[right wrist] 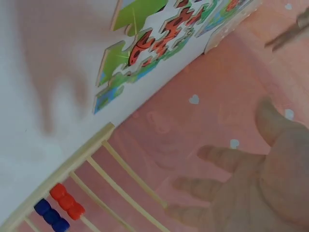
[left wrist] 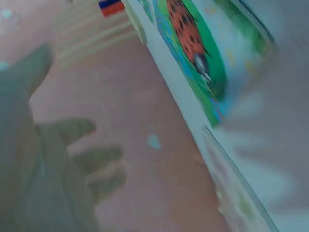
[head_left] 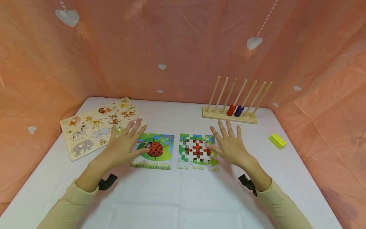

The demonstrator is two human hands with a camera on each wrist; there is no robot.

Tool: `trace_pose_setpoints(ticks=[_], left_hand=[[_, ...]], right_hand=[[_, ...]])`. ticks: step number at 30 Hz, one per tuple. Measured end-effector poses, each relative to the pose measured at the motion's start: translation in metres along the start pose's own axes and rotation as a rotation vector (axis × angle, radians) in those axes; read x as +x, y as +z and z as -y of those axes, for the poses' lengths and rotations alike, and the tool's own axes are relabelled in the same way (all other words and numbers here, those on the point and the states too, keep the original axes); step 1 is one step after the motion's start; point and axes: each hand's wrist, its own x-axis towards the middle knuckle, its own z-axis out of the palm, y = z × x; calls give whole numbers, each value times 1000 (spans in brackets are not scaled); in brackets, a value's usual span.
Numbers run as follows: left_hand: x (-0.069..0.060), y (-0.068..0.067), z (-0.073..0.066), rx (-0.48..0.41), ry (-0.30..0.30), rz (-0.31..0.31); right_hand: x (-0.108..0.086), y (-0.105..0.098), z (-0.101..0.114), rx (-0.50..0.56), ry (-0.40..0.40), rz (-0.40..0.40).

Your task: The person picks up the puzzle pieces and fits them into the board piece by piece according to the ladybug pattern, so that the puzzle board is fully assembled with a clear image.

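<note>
Both hands hover above the table with fingers spread, holding nothing. My left hand point(head_left: 121, 148) is over the left edge of a ladybug picture board point(head_left: 160, 163), partly covering it. My right hand point(head_left: 231, 144) hangs beside a set of ladybug jigsaw pieces point(head_left: 198, 150), laid out with gaps between them; its thumb overlaps the right column in the head view. In the right wrist view the wooden-backed jigsaw pieces point(right wrist: 141, 48) lie flat on the table, apart from the hand. The left wrist view is blurred, with the ladybug board point(left wrist: 217, 29) at upper right.
A wooden animal peg puzzle point(head_left: 68, 140) lies at the back left. At the back right stands a wooden rack of upright rods point(head_left: 230, 118) carrying red beads point(head_left: 231, 110) and blue beads point(head_left: 239, 111). A yellow block point(head_left: 277, 141) sits near the right edge. Pink curtain surrounds the white table.
</note>
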Motion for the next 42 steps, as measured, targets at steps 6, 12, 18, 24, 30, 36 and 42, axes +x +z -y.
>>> trace_pose_setpoints(ticks=[6, 12, 18, 24, 30, 36, 42], left_hand=[[-5, 12, 27, -140, 73, 142], [-7, 24, 45, -209, 92, 179], [-6, 31, 53, -235, 130, 182], [-5, 33, 55, -222, 146, 183], [-5, 32, 55, -219, 140, 190], [-5, 32, 56, -225, 146, 187], [-5, 33, 56, -240, 144, 191]], right_hand=[[32, 5, -6, 101, -85, 83], [79, 13, -1, 163, -155, 155], [113, 21, 20, 172, -194, 242], [127, 32, 33, 137, -194, 287], [132, 36, 34, 158, -178, 304], [135, 39, 28, 264, -193, 290], [138, 39, 24, 475, -234, 261]])
